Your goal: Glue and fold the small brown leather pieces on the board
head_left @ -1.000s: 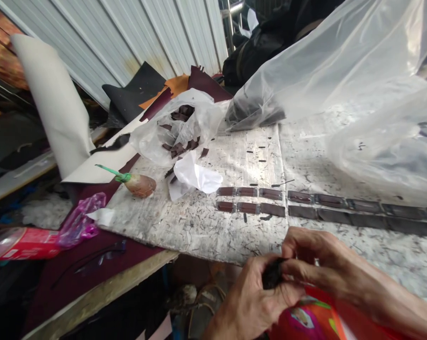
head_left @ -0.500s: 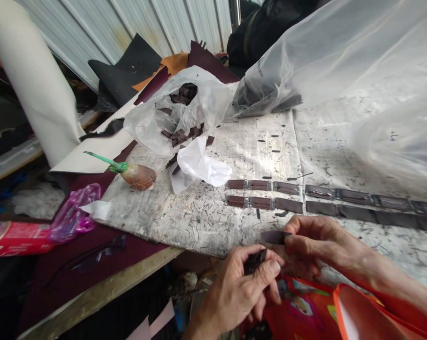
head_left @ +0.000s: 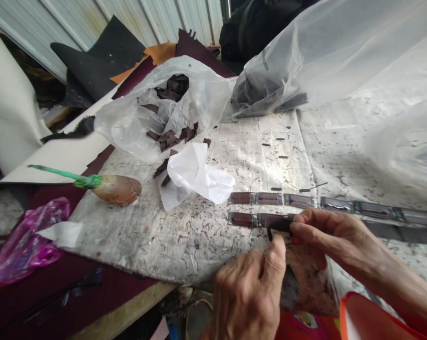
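Observation:
My right hand (head_left: 330, 233) pinches one end of a small dark brown leather-like strip (head_left: 276, 222), which lies over the lower row of pieces. Just below that strip, my left hand (head_left: 252, 281) has its index finger stretched towards it and the other fingers curled. The bundle of dark strips held there half a second ago is hidden by the back of the hand. In the upper row, brown pieces with dark, shiny edges (head_left: 269, 198) lie end to end. A lower-row piece (head_left: 242, 219) sits left of the held strip.
A clear plastic bag (head_left: 124, 118) with dark scraps lies behind a crumpled white sheet (head_left: 199, 174). To the left is a brown bulb-shaped object with a green stem (head_left: 116, 190). Purple plastic (head_left: 32, 241) lies near the table edge. Clear sheeting (head_left: 334, 56) covers the back right.
My right hand has moved the strip up onto the lower row. My left hand has turned over, back upward, and its index finger now reaches out. The view has shifted slightly.

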The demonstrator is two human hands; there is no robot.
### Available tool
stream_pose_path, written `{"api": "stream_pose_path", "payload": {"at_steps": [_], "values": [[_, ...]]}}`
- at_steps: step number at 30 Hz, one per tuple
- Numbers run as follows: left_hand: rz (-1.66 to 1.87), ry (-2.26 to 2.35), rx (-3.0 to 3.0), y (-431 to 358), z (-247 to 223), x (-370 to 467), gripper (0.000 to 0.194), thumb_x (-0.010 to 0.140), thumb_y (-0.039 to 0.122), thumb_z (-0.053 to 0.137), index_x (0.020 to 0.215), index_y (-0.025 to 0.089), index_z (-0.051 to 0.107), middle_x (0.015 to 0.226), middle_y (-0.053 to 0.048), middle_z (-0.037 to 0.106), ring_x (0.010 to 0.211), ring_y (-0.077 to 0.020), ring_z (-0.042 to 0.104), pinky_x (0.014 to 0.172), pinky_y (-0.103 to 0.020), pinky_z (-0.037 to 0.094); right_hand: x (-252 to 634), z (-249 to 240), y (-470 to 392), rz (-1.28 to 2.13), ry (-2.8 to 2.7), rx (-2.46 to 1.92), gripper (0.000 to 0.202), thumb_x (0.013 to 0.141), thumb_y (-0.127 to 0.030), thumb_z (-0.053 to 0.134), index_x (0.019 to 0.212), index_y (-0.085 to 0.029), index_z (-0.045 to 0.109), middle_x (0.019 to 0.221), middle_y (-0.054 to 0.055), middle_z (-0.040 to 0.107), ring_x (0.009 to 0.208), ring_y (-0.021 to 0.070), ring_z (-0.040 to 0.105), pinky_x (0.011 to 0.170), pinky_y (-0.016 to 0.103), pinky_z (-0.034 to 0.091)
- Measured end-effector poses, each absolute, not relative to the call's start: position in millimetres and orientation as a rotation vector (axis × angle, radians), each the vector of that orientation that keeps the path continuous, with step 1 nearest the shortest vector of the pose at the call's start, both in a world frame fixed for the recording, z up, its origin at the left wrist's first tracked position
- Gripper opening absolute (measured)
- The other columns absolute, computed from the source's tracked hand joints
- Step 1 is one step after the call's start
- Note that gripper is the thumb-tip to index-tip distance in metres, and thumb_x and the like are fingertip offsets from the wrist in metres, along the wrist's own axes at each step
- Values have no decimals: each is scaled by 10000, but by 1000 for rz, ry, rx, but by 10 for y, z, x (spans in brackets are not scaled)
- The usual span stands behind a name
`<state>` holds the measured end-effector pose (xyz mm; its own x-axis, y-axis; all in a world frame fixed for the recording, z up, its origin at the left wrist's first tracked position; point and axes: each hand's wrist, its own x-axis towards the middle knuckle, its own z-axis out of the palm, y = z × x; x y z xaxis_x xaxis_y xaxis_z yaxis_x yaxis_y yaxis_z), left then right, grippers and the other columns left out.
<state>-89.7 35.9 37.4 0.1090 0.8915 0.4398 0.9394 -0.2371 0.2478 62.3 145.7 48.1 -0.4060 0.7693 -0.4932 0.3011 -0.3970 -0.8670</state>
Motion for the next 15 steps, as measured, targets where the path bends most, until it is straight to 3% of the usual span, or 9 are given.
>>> {"api": "stream_pose_path", "payload": {"at_steps": [8, 15], "values": [[-541, -1973, -2337, 432, 344, -967, 560, 822, 31, 481, 1373, 108, 425, 676, 24, 621, 526, -167, 614, 421, -304, 450, 503, 521, 1506, 1905, -1408, -1603, 424, 556, -586, 746, 579, -193, 590, 455, -51, 453, 367, 66, 393, 363, 217, 364], [-486, -1949, -2406, 448, 306, -1028, 597, 797, 59, 526, 1382, 67, 406, 770, -13, 671, 587, -167, 654, 440, -279, 502, 449, 572, 1474, 1835, -1422, -1679, 408, 594, -594, 704, 573, -201, 594, 438, -39, 460, 367, 75, 398, 351, 214, 356]]}}
